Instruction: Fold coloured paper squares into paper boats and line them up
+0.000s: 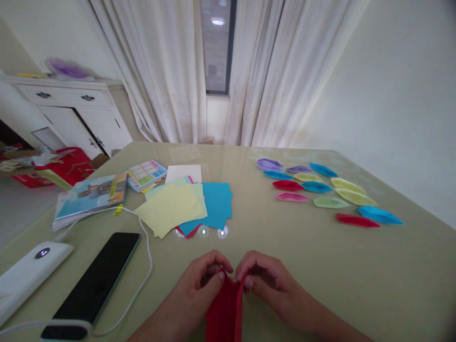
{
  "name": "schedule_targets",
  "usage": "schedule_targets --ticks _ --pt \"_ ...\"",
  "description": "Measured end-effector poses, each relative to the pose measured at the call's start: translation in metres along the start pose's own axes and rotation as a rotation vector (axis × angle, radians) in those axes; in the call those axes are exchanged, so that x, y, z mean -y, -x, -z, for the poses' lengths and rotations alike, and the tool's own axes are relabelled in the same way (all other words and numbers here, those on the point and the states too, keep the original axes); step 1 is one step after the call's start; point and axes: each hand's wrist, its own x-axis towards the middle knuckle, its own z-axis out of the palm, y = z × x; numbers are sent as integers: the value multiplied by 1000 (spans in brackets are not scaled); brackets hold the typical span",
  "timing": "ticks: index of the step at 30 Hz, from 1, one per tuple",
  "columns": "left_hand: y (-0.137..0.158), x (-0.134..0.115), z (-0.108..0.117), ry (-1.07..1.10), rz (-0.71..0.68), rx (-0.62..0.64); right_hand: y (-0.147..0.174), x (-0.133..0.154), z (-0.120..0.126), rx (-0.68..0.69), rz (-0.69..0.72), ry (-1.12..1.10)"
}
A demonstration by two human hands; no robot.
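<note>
There are two hands (272, 282), three folded red papers (221, 311), one phone (96, 280).

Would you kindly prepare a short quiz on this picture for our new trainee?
1. What colour is the paper that the left hand and right hand hold?
2. True or false: the black phone lies among the folded paper pieces.
3. On top of the loose sheets lies a sheet coloured: A) blue; B) pale yellow; C) red.

Key: 1. Red. 2. False; the phone is on the picture's left, the pieces on its right. 3. B.
</note>
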Motion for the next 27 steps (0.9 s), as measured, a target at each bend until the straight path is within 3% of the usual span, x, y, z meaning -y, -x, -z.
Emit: schedule_targets --ticks 18,24,27 --pt "-3 1 -3 -114 -158 -148 -1 2 0 -77 63 170" --pt "-6 1 -5 54 -55 -193 -1 0 1 -94 62 241" --pt "-6 -1 -5 38 -58 -178 0 -1 1 -116 50 266"
